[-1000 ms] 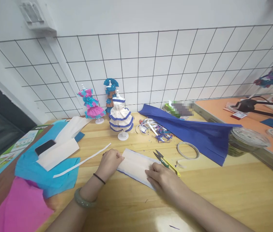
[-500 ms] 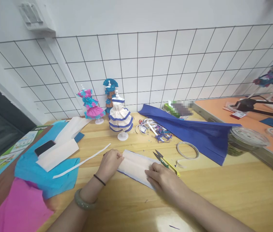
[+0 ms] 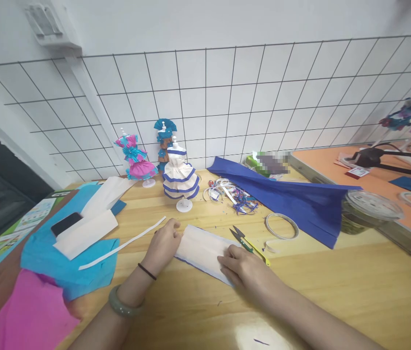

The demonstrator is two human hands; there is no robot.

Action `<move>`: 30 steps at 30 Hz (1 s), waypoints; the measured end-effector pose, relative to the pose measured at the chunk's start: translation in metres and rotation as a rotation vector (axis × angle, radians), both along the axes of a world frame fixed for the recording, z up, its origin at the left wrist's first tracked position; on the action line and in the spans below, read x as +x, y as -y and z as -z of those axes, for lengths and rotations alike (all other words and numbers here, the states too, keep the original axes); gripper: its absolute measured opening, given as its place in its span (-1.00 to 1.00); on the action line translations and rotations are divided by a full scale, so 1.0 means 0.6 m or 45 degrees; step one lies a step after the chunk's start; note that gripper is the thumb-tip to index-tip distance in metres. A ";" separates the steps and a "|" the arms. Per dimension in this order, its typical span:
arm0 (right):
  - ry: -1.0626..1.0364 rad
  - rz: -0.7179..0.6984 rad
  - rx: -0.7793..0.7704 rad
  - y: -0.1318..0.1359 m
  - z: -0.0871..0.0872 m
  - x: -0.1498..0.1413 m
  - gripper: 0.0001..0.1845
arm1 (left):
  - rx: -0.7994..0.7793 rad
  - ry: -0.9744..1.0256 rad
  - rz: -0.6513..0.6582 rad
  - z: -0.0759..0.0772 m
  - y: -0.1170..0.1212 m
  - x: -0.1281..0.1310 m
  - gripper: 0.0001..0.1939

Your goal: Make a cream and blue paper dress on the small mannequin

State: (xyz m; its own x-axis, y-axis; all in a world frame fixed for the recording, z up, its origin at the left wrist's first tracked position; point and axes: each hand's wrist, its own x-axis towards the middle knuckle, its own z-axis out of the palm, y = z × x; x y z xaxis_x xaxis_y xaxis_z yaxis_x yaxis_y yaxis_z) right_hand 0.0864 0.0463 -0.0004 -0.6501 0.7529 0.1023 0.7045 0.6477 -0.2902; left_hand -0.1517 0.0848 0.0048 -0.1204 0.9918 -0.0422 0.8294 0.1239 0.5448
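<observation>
A cream strip of crepe paper (image 3: 201, 250) with narrow blue edges lies slantwise on the table between my hands. My left hand (image 3: 164, 241) is closed at its left end, fingers bent against the short edge; the fingertips are partly hidden. At the right end, my right hand (image 3: 244, 266) pinches the strip with fingers pressed together, covering that corner. Beside the right hand lie yellow-and-green thread snips (image 3: 249, 244), blades pointing away. A thin white strip (image 3: 123, 245) rests to the left of my left hand.
Behind stand a white-and-blue paper dress (image 3: 180, 177) on a stand and a pink one (image 3: 140, 167). Blue paper (image 3: 282, 197), scraps (image 3: 240, 197), a tape roll (image 3: 282, 226) and a plastic tub (image 3: 369, 211) are at right. Turquoise paper (image 3: 92, 272) and a phone (image 3: 67, 224) lie left.
My left hand has shifted slightly left and up at the strip's end. My right hand keeps its grip. The whole view has moved very slightly.
</observation>
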 end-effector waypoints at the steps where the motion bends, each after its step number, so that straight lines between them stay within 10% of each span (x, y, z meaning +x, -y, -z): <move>1: 0.005 0.001 -0.006 0.000 0.000 0.000 -0.75 | 0.016 -0.033 0.008 -0.002 0.000 0.001 -0.73; 10: 0.004 0.020 -0.025 0.001 -0.003 -0.001 -0.78 | 0.283 -0.487 0.608 -0.009 0.068 0.093 -0.77; 17: 0.012 0.000 -0.014 -0.003 0.000 -0.002 -0.76 | 0.306 -0.624 0.529 0.061 0.110 0.127 -0.58; 30: -0.106 0.039 0.022 -0.027 -0.027 0.032 -0.74 | 0.072 -0.597 0.565 0.011 0.102 0.130 -0.49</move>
